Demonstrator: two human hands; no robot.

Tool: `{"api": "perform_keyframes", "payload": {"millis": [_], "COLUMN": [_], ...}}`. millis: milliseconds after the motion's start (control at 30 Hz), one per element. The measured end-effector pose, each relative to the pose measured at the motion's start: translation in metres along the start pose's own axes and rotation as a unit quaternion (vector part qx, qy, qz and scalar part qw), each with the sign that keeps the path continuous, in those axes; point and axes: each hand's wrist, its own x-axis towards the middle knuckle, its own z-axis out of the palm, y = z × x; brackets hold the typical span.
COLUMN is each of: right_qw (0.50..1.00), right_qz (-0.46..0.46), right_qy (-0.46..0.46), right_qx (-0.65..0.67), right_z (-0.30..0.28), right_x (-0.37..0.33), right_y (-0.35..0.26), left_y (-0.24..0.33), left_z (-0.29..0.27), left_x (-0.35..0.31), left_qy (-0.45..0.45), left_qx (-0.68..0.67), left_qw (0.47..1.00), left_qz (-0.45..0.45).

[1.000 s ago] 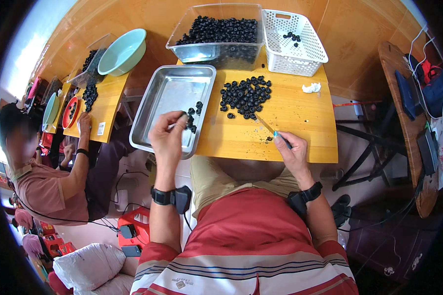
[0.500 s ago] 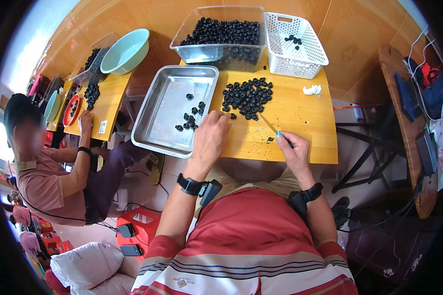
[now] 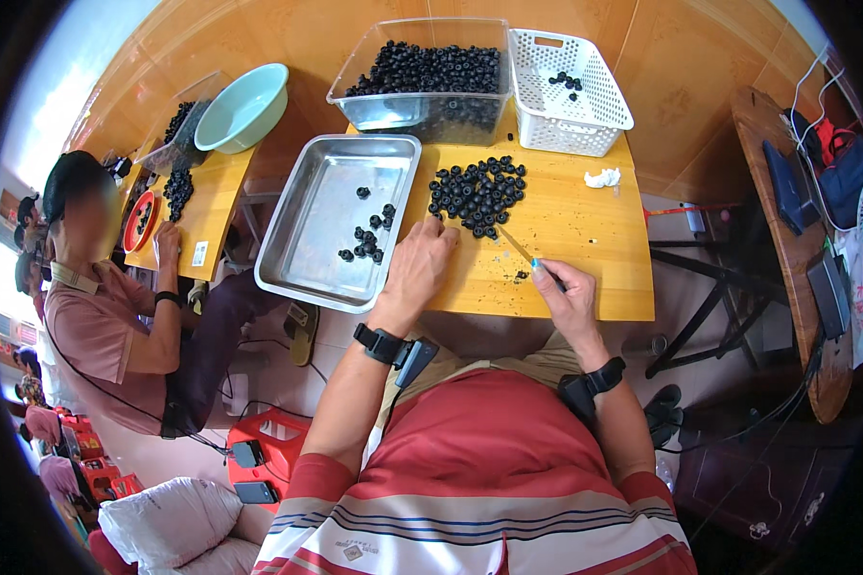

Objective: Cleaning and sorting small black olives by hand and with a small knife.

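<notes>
Left hand [image 3: 420,259] went from tray [image 3: 316,211] to black beads [image 3: 479,195], many within reach; its grip unclear; right hand [image 3: 572,295] gripped slim tool [image 3: 518,246].

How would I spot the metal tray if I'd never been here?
Start from the central yellow table. At its left edge, beside the person's left hand, is the tray. Unlike the deep, clear bin at the far edge, heaped with black pieces, it is shallow, silver and only sparsely filled.

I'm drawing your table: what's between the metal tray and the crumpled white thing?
A pile of black round pieces, sitting on the wooden table; the head view shows it.
</notes>
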Motion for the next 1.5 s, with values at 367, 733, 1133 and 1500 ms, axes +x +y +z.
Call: {"api": "perform_keyframes", "payload": {"millis": [367,733,1133,1500], "right_qw": [1.000,1.000,0.998,0.996], "right_qz": [-0.012,-0.009,-0.052,-0.069], "right_qy": [0.008,0.003,-0.015,-0.026], "right_qx": [0.008,-0.001,-0.029,-0.049], "right_z": [0.001,0.002,0.006,0.006], "right_x": [0.000,0.000,-0.001,-0.001], "right_y": [0.004,-0.002,-0.001,-0.005], "left_y": [0.018,0.023,0.034,0.042], "left_z": [-0.008,0.009,0.021,0.020], "left_x": [-0.005,-0.011,-0.017,-0.018], "left_qy": [0.000,-0.017,-0.010,-0.022], "left_qx": [-0.395,-0.796,-0.896,-0.919], "left_qw": [0.914,0.546,0.357,0.317], "left_qz": [-0.096,-0.260,-0.263,-0.231]}}
